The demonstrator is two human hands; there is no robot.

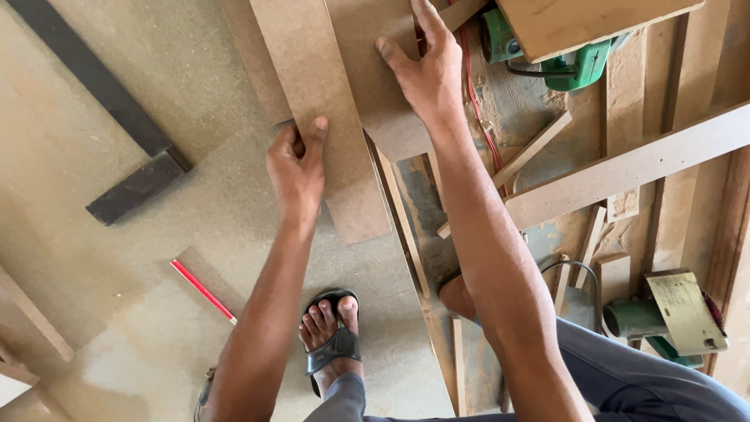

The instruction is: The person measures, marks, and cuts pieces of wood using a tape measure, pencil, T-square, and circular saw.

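A narrow board strip of brown fibreboard lies on the big sheet that covers the floor, running from the top edge of the view down toward the middle. The left hand grips its left edge partway down, the thumb pressed on top and the fingers curled round the side. Just to the right, a wider board piece overlaps the strip, and the right hand lies flat on it, open, with the fingers spread and pointing away from the person. A foot in a black sandal stands on the sheet below the strip, between the two forearms. To the left, well apart from the hands, lie a dark metal square and a red pencil. To the right of the sheet the floor is littered with wood offcuts and sawdust; a long plank crosses it at a slant. A green power tool sits near the top under a board, beside a red cord, and another green power tool rests near the person's knee.
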